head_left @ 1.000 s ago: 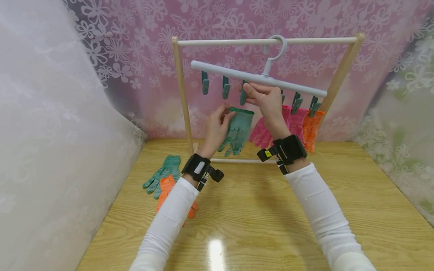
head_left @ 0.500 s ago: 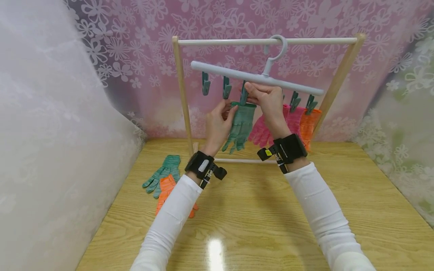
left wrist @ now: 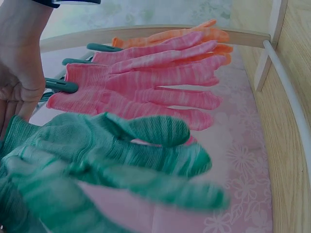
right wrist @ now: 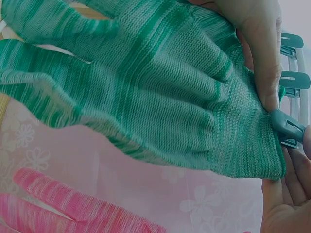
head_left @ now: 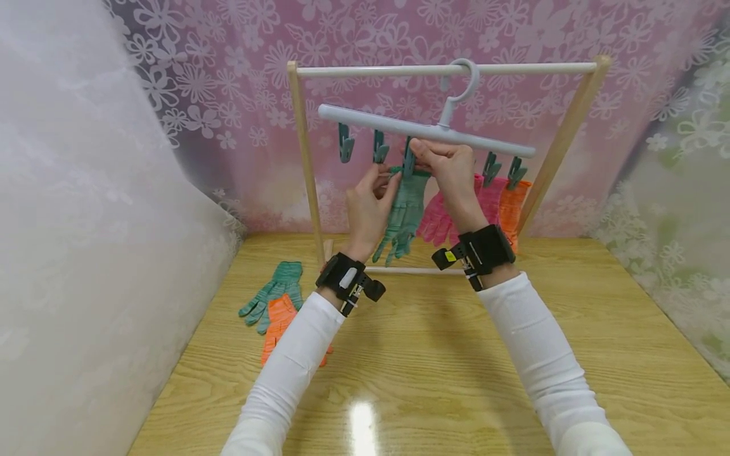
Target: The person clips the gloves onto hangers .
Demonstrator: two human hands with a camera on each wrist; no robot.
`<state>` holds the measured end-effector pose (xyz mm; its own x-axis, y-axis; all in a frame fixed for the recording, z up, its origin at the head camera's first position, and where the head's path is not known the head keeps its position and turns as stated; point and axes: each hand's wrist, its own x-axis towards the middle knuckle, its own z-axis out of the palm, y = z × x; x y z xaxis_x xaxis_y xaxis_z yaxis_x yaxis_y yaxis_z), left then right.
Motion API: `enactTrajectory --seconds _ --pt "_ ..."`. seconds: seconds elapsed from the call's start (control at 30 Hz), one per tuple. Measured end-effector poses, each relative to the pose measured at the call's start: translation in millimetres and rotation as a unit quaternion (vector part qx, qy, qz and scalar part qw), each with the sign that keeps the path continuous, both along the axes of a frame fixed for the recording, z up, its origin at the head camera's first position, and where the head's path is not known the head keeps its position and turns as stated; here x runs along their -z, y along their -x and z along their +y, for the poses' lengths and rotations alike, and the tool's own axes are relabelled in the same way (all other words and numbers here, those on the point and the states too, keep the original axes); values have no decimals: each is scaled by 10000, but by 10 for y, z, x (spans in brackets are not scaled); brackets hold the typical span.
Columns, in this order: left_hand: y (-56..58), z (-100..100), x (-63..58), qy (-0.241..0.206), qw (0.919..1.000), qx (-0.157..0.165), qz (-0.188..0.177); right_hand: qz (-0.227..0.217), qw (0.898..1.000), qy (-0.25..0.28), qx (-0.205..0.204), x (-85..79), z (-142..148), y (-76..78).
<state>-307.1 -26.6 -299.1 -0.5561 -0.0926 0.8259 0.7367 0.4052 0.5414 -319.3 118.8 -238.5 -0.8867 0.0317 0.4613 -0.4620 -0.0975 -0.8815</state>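
A green knitted glove (head_left: 407, 206) hangs fingers-down below the hanger bar, its cuff at a teal clip (head_left: 408, 158). My left hand (head_left: 367, 206) pinches the left side of that cuff between thumb and fingers. My right hand (head_left: 447, 177) grips the same clip, thumb on its near side and fingers behind. In the right wrist view the clip's jaws (right wrist: 286, 127) overlap the cuff edge of the glove (right wrist: 165, 87), close beside my left thumb (right wrist: 267, 82). The left wrist view shows the green glove's fingers (left wrist: 146, 179) dangling in front of a pink glove (left wrist: 141, 90).
The pale hanger (head_left: 422, 130) tilts down to the right on a wooden rack (head_left: 303, 152). Clips hold pink (head_left: 490, 193) and orange gloves (head_left: 515, 206) at right; two bare clips (head_left: 345, 144) hang at left. Another green glove (head_left: 279, 288) and an orange one (head_left: 279, 320) lie on the table.
My left hand has raised the green glove so its cuff now meets the clip. The hanger's right end has swung slightly left with its gloves; my right hand stays at the clip.
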Motion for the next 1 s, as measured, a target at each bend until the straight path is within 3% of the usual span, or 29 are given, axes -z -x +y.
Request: enactTrajectory --seconds 0.27,0.43,0.77,1.0 --pt "-17 83 -5 -34 9970 -769 86 -51 9991 -200 362 6 -23 2" --pt "-11 98 -3 -54 9950 -987 107 32 9975 -585 389 17 -14 -10" --pt "39 24 76 36 9970 -768 62 68 9923 -1231 121 80 19 -64" --pt "28 -19 185 70 9998 -177 -41 212 9895 -1428 -67 192 71 -44"
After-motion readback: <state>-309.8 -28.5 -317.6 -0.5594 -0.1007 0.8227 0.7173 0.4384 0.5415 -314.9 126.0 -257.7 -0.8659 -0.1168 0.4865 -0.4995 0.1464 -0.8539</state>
